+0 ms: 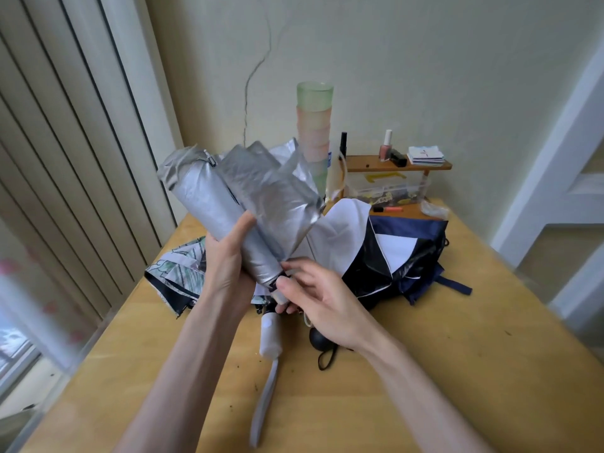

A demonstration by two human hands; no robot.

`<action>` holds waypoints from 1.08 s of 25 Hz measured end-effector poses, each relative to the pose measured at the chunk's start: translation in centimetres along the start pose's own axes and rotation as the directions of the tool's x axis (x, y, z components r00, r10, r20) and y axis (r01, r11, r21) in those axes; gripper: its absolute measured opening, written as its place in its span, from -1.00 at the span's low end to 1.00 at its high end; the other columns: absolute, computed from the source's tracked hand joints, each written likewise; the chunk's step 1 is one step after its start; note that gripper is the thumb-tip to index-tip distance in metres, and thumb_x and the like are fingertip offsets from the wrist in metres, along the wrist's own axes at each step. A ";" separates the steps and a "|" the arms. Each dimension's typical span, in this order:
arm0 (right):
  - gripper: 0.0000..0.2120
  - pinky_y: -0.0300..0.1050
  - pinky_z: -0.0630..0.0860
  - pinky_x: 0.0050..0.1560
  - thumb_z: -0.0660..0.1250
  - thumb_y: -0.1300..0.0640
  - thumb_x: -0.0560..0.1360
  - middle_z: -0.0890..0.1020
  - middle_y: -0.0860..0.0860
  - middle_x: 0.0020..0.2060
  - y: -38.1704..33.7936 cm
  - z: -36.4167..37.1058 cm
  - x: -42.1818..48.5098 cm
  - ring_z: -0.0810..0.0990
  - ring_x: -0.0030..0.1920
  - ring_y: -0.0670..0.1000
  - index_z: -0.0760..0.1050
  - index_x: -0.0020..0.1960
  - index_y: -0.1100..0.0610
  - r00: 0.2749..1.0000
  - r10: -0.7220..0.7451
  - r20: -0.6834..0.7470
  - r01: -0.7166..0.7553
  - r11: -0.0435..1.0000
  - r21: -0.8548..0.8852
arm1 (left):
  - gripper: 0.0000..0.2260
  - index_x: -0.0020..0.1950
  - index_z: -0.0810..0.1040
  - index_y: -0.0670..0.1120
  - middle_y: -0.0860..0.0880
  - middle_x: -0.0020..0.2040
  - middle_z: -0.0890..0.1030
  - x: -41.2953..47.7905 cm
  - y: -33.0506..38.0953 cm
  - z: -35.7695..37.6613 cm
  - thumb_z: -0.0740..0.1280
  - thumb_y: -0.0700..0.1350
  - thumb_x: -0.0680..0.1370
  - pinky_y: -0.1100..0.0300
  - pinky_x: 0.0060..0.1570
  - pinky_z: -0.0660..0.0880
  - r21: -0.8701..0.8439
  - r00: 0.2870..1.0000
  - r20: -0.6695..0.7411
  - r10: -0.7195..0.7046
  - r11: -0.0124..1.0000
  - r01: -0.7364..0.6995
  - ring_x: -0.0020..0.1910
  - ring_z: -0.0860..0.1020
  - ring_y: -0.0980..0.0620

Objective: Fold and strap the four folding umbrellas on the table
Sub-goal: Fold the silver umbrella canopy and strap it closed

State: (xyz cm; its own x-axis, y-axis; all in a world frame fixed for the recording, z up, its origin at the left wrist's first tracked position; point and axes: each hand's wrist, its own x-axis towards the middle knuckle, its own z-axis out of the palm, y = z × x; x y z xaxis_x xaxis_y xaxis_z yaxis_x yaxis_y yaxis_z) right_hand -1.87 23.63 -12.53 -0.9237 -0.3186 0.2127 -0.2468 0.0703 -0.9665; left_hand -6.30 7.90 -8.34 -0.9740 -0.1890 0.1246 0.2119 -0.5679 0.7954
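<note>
My left hand grips the silver umbrella; my right hand pinches its handle end (I'd smooth each flap flat before wrapping).

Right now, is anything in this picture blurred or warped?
Head view: wide-angle distortion bows the door frame and table edges; the lower-left corner near the window is smeared; the silver umbrella looks fairly sharp; light is soft and even, without hard glare.

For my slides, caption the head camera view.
Left hand grips a silver umbrella, right hand pinches its handle end, over a wooden table.
</note>
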 end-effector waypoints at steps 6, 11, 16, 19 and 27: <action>-0.76 0.00 0.56 -0.01 0.23 0.00 0.74 0.68 0.10 -0.14 -0.4 -0.5 0.0 0.63 -0.17 0.04 0.48 0.28 0.14 0.988 0.150 -0.024 -0.142 0.968 0.206 | -0.82 0.08 0.66 -0.10 -0.18 0.07 0.69 1.6 -1.6 -1.1 0.40 -0.21 0.49 -0.14 0.19 0.63 0.181 0.985 -0.130 0.118 0.979 -0.094 0.11 0.66 -0.22; -0.74 -0.10 0.54 -0.15 0.34 0.01 0.68 0.63 0.03 -0.24 0.6 1.1 0.2 0.61 -0.23 0.01 0.47 0.32 0.08 0.987 0.105 -0.124 -0.095 0.992 0.083 | -0.58 0.28 0.55 -0.14 -0.20 0.16 0.69 -0.1 -2.3 -0.2 0.49 -0.11 0.45 -0.04 -0.03 0.67 0.274 0.954 -0.257 0.155 0.958 -0.082 0.05 0.71 -0.06; -0.76 -0.14 0.37 -0.28 0.31 0.00 0.70 0.45 0.08 -0.27 -0.6 0.2 0.0 0.41 -0.36 0.04 0.44 -0.08 0.11 0.970 0.232 -0.069 -0.187 0.901 0.391 | -0.42 0.40 0.34 -0.03 -0.07 0.09 0.67 -0.8 -1.9 0.6 0.53 -0.16 0.46 -0.03 0.07 0.63 0.159 0.994 -0.079 0.073 0.986 -0.060 0.03 0.68 -0.06; -0.64 -0.15 0.29 -0.31 0.37 -0.08 0.66 0.40 0.06 -0.29 -1.1 -0.5 -0.2 0.33 -0.37 0.03 0.30 -0.18 0.04 0.951 0.308 0.020 -0.277 0.821 0.500 | -0.36 0.49 0.33 -0.03 -0.09 0.25 0.67 -0.4 -1.6 0.5 0.53 -0.13 0.47 -0.04 0.18 0.65 0.180 0.992 -0.055 0.115 0.978 -0.103 0.21 0.68 -0.11; -0.74 -0.12 0.50 -0.24 0.39 0.02 0.66 0.69 0.21 -0.06 -0.1 -0.1 0.3 0.62 -0.18 0.09 0.55 0.31 0.06 0.984 0.098 -0.150 -0.074 0.985 0.157 | -0.51 0.37 0.52 -0.12 -0.10 0.16 0.73 -0.8 -1.4 0.5 0.60 -0.19 0.49 -0.13 0.19 0.66 0.230 0.970 -0.180 0.164 0.966 -0.120 0.12 0.72 -0.06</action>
State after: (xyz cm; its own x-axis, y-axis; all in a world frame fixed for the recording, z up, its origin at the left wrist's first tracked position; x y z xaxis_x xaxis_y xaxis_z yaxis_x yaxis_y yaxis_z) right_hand -2.14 23.61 -12.40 -0.9769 -0.1649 0.1362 -0.1287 -0.0557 -0.9901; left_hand -5.90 9.28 -9.24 -0.8958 -0.4204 0.1445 0.3035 -0.3410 0.8897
